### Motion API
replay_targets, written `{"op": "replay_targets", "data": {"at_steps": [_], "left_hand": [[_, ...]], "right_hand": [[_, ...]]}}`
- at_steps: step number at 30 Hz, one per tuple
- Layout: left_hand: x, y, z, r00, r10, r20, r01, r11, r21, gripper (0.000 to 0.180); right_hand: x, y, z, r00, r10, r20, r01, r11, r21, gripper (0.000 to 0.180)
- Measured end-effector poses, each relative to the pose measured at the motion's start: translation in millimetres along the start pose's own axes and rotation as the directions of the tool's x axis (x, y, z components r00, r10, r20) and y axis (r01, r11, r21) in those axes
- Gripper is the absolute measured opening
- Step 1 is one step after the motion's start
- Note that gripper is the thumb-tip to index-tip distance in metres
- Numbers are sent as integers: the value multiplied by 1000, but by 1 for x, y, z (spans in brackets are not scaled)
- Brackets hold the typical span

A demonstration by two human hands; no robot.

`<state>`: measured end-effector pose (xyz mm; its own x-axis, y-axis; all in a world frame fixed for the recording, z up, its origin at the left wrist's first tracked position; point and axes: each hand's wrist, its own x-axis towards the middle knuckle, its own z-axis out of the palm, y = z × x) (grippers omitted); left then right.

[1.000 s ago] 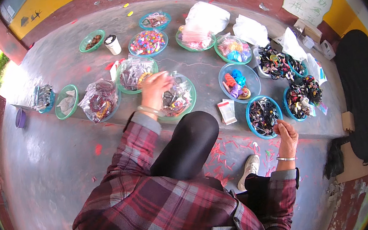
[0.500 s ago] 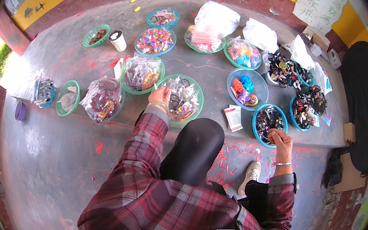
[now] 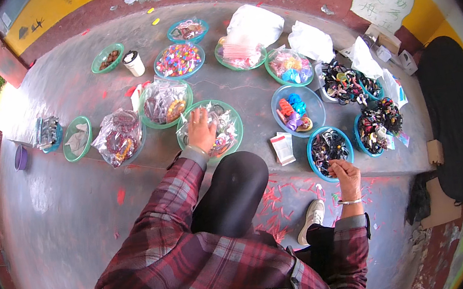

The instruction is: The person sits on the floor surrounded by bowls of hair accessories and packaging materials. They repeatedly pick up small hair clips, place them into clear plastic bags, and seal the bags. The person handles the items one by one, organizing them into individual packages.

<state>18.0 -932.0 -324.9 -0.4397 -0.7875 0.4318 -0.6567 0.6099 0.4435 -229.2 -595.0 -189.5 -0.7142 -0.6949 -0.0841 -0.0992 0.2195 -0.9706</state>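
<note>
The left grip (image 3: 201,131) was seen palm down inside the green bowl (image 3: 240,125), fingers loosely spread and released, over a mix of white tags (image 3: 228,126) and small loops; whether anything was covered by the palm could not be told. The right grip (image 3: 347,175) was seen pinched at the fingertips, by the near rim of the blue bowl (image 3: 310,155) of dark loops (image 3: 329,147); whether anything thin was held between them could not be made out.

Loose pieces could easily be snagged and dragged over the green rim, caused by the tangle beneath the spread fingers. The bowl might also be tipped if its near edge were pressed by the wrist or nudged by the black-clad knee (image 3: 231,190) close by. Something small could be dropped to the floor from the right fingertips, since the blue bowl was set near the platform's edge.

Between the two bowls, a white packet (image 3: 283,148) was left lying flat, with a clear bowl (image 3: 313,102) of bright bundles placed beyond it. Left of the green bowl, the way was crowded by bagged goods (image 3: 163,99). Farther back, a lidded cup (image 3: 135,65) was stood beside the bowl of colourful pieces (image 3: 179,60).
</note>
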Motion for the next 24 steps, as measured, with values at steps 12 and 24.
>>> {"op": "replay_targets", "data": {"at_steps": [12,24], "left_hand": [[-23,-6,33,843,58,535,-167,973,157,65],[-21,-2,35,824,21,566,-153,970,188,67]], "right_hand": [[-4,7,-7,999,32,4,-31,989,-142,16],[-1,4,1,995,85,47,-76,982,-172,16]]}}
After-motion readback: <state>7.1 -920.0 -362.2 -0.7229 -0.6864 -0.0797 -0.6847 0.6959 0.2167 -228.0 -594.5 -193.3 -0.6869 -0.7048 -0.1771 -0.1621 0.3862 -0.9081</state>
